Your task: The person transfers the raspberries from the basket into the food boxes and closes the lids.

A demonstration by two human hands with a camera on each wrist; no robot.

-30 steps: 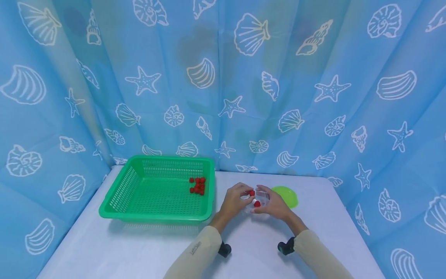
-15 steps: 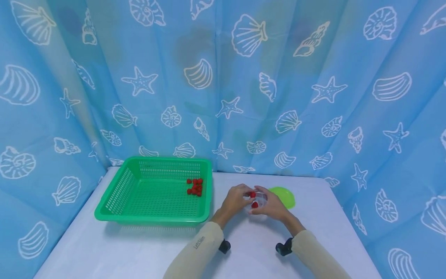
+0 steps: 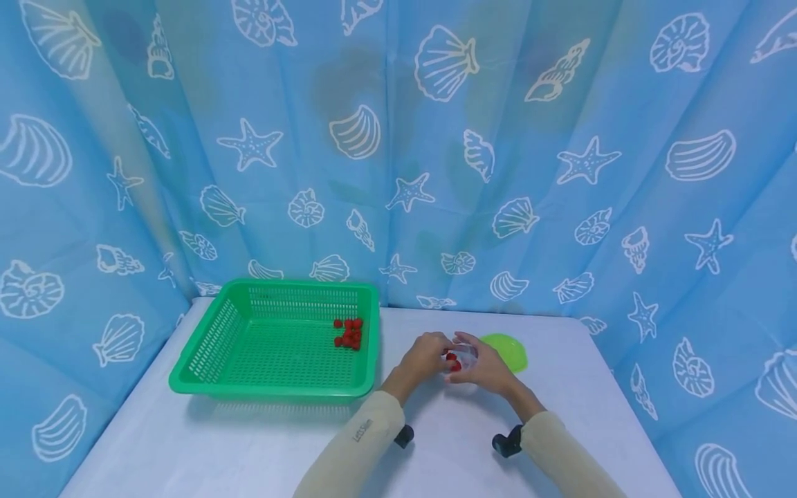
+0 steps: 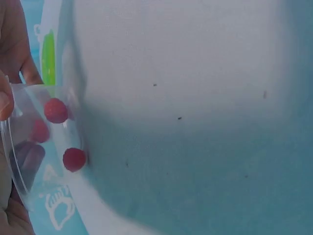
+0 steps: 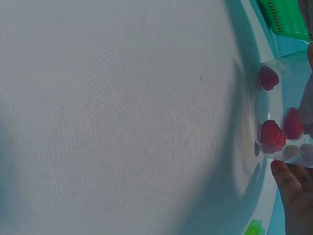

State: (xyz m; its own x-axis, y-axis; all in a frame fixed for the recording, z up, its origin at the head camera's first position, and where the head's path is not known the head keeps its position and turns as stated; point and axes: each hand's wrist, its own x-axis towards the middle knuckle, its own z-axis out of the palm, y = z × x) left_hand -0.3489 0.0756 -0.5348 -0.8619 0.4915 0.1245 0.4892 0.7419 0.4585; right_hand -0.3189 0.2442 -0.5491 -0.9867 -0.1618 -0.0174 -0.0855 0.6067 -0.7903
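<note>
My right hand point(image 3: 487, 366) holds a clear plastic container point(image 3: 467, 355) from its right side, with thumb and fingers spread around the wall. Reaching in from the left, my left hand point(image 3: 427, 356) has its fingertips at the container's mouth, on a raspberry point(image 5: 293, 124). Through the clear wall in the right wrist view, that berry shows right against the fingers. Two more raspberries lie near the container's bottom, an upper raspberry point(image 5: 269, 78) and a lower raspberry point(image 5: 272, 137). In the left wrist view the container point(image 4: 24, 181) appears tilted.
To the left stands a large green basket point(image 3: 274, 398) with several red raspberries point(image 3: 349, 335) gathered in its right end. A light green lid-like disc point(image 3: 509, 351) lies on the white table point(image 3: 454, 443) behind my right hand. A shell-patterned blue curtain point(image 3: 398, 138) hangs behind.
My left hand has lowered the raspberry it pinched from above the container's rim down into it. The right hand still holds the container in about the same place.
</note>
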